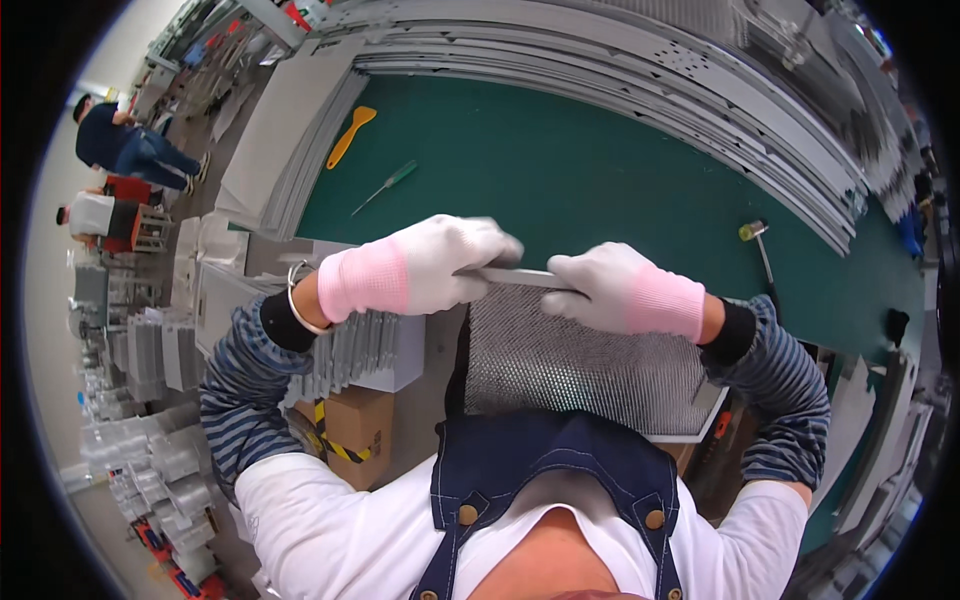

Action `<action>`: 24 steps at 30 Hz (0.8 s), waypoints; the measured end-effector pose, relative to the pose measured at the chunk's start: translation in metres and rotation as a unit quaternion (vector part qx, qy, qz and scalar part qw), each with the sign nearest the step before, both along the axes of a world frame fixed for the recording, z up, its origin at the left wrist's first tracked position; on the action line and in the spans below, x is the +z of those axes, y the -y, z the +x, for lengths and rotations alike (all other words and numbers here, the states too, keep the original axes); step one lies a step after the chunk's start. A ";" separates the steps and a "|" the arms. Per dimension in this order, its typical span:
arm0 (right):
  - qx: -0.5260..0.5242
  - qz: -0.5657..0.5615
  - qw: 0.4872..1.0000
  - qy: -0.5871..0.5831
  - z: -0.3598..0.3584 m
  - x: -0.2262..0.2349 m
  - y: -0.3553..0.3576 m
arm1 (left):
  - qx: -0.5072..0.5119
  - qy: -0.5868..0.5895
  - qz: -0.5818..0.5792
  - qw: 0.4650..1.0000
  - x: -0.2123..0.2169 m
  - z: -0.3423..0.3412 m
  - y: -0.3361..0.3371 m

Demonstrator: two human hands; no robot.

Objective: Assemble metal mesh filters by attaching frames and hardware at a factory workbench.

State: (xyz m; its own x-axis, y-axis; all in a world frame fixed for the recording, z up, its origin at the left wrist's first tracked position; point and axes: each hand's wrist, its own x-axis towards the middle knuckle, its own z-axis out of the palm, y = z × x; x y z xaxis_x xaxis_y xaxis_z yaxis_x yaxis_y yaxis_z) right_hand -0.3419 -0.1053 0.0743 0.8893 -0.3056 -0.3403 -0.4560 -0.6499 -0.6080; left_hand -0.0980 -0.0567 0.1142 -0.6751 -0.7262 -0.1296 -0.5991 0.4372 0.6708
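Note:
Both my hands wear white gloves with pink cuffs and meet over the near edge of the green table. My left hand (pixel 448 262) closes on one end of a narrow grey metal strip (pixel 528 278); its fingertips are slightly smeared by motion. On the other end, my right hand (pixel 605 287) pinches the strip between thumb and fingers. Just below the strip, close to my body, is a silvery mesh panel (pixel 585 355) with a pale frame along its lower right. Whether the strip is joined to the panel, I cannot tell.
On the green tabletop (pixel 520 150) lie a yellow scraper (pixel 350 137), a green-handled screwdriver (pixel 386 186) and a hammer (pixel 760 245). Long grey metal profiles (pixel 600 75) line the back; flat panels (pixel 290 140) are stacked left. A cardboard box (pixel 350 430) stands below. Two people are far left.

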 end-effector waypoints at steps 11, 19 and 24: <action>-0.116 0.029 0.992 0.039 -0.036 -0.042 0.020 | 0.332 -0.460 0.205 0.798 -0.116 -0.052 -0.018; -0.041 -0.351 0.933 0.073 -0.119 -0.076 -0.103 | 0.451 -0.472 0.112 0.749 -0.172 -0.005 -0.062; -0.161 -0.402 0.862 0.265 -0.122 -0.027 -0.052 | 0.222 -0.594 0.071 0.770 -0.084 -0.010 0.041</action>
